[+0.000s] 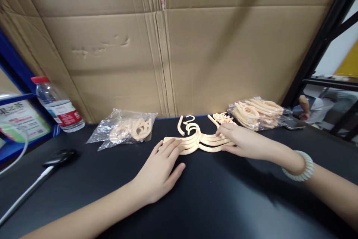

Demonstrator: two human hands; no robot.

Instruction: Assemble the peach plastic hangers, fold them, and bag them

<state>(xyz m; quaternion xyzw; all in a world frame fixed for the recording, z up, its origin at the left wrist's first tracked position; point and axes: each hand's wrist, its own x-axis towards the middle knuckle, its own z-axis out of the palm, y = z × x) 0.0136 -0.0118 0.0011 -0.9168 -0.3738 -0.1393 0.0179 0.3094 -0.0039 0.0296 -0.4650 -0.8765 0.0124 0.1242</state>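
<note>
Several cream plastic clothes hangers with curved arms and hooks [198, 145] lie overlapped just right of the frame's centre, on a matte black tabletop [207, 201]. The left hand [162, 168] rests palm down over their left ends, fingers laid flat and loosely extended, thumb apart, not clenched. The right hand [244, 142], below a pale green scrunchie-like wristband [300, 166], touches their right ends with fingers above and thumb at the near edge; whether it grips them I cannot tell.

Just beyond the hangers are a short curved cream bar [181, 126], a loose cream hook [190, 118] and a pile of small cream plastic pieces [223, 117], partly hidden behind the right hand. A crinkled clear bag of cream parts [123, 131] lies left of centre; a fuller clear bag of cream parts [256, 112] sits right of centre, near the right hand. At left stand a red-capped clear bottle [60, 106] and, lower, a glossy black device on a white cable [60, 157]. A tall brown cardboard sheet [223, 45] closes off the table's far edge.
</note>
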